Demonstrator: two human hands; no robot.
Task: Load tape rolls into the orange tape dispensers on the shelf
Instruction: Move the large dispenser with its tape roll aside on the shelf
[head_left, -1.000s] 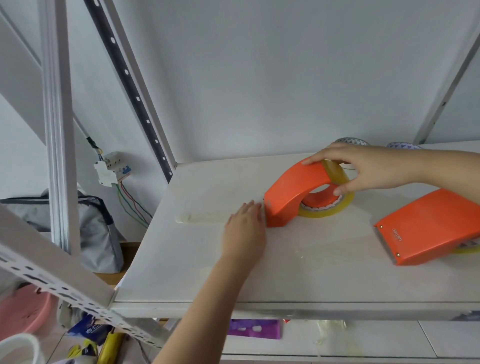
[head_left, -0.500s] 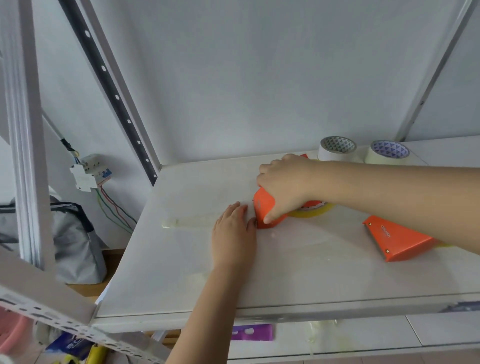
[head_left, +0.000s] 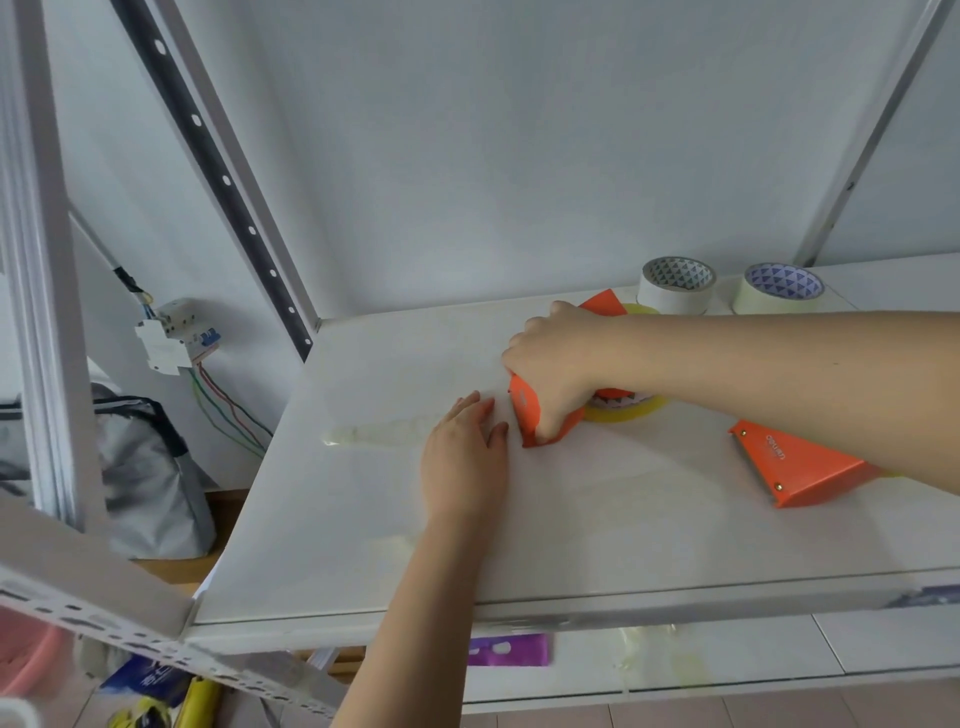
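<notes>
An orange tape dispenser (head_left: 527, 413) with a yellowish clear tape roll (head_left: 626, 411) in it lies on the white shelf (head_left: 363, 545). My right hand (head_left: 558, 369) is closed over the dispenser's front end. My left hand (head_left: 462, 457) lies flat, palm down, on the shelf just left of the dispenser's edge. A pulled-out strip of clear tape (head_left: 379, 432) is stuck to the shelf, running left from under my left fingers. A second orange dispenser (head_left: 795, 470) lies to the right, partly under my right forearm. Two white tape rolls (head_left: 675, 286) (head_left: 779, 289) stand at the back.
Shelf uprights rise at the back left (head_left: 218, 182) and back right (head_left: 862, 145). A metal frame beam (head_left: 93, 608) crosses the lower left. A grey bag (head_left: 150, 478) and a wired breaker box (head_left: 166, 338) are left of the shelf. Below lies a purple item (head_left: 511, 649).
My right hand moved from the tape roll at the dispenser's back to grip its front end. The left hand stayed flat on the shelf. The camera shifted, showing the two white rolls.
</notes>
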